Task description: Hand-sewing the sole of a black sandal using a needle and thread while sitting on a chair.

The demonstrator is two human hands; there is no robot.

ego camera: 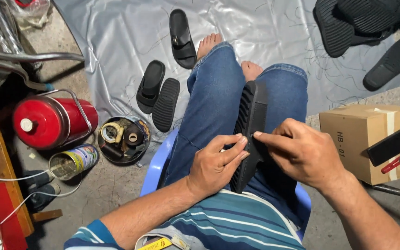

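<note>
Black slipper on edge between knees: light, flexible rubber, ribbed sole. Left hand pinching sole edge; right hand gripping opposite rim. Best held mid-sole.

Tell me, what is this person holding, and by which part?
A black ribbed rubber sandal standing on edge between the knees; left hand and right hand pinch its near end from either side.

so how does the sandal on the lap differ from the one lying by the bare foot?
The held sandal stands on edge between the knees, ribbed sole showing, with the left hand and right hand on it. The floor sandal lies flat on the grey sheet, strap up, untouched. Both are black slides.
</note>
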